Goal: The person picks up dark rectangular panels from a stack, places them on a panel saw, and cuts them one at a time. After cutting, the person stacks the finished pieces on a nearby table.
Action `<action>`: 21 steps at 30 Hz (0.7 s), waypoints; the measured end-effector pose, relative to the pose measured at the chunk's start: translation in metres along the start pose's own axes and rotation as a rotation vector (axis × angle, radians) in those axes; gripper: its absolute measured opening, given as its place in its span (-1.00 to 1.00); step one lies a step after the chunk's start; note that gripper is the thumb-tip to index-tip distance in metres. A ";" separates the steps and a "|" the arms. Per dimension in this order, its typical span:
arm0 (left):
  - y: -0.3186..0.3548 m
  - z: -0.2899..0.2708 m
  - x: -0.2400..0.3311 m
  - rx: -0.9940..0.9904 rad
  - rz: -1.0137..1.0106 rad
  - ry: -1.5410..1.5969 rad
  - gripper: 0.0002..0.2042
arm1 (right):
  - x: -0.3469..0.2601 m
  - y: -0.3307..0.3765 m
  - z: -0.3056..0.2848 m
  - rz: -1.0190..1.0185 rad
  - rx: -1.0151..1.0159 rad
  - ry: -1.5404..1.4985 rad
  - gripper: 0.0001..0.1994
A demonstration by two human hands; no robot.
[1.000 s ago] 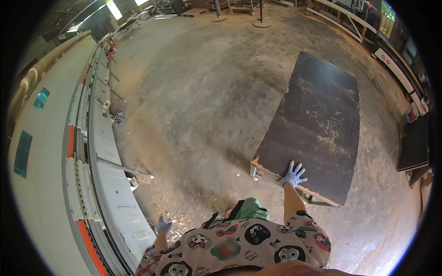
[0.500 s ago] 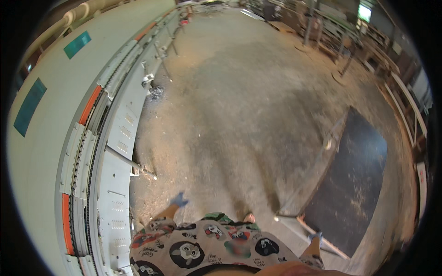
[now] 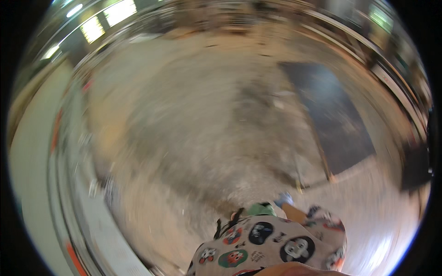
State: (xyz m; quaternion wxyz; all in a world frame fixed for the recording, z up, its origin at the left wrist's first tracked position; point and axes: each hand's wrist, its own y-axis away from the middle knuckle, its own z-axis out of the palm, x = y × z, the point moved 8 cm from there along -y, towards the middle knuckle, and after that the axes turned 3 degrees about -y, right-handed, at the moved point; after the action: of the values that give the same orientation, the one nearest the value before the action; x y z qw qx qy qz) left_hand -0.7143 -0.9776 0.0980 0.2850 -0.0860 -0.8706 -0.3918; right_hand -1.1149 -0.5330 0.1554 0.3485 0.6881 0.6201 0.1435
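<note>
My right hand point(image 3: 284, 199), in a blue-grey glove, hangs just ahead of my patterned shirt. Motion blur smears its fingers, so their pose is unclear, and nothing held can be made out. Ahead and to the right of it is a large dark rectangular panel point(image 3: 329, 115), whose near end is a short distance beyond the hand, apart from it. A pale edge runs along the panel's left side. My left hand is out of sight.
A long pale machine point(image 3: 87, 216) with grey rails and orange strips runs along the left. Dusty concrete floor point(image 3: 193, 119) spreads ahead. A dark boxy object point(image 3: 415, 165) stands at far right, with blurred racks or stacked material along the back and right.
The view has swung right, blurring the scene; the machine now sits farther left. My right hand has moved from beside the panel's near edge to ahead of my body. My left hand has left view.
</note>
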 end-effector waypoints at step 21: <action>-0.179 -0.158 0.316 -0.168 0.198 -0.095 -0.65 | -0.431 -0.017 -0.157 -0.593 0.161 -0.234 -0.42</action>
State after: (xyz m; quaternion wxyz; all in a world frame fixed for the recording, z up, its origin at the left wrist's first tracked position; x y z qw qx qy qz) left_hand -0.9737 -1.2377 0.2463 0.2724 -0.2134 -0.8345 -0.4289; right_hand -1.3084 -0.8969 0.3571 0.3884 0.5148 0.7585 -0.0939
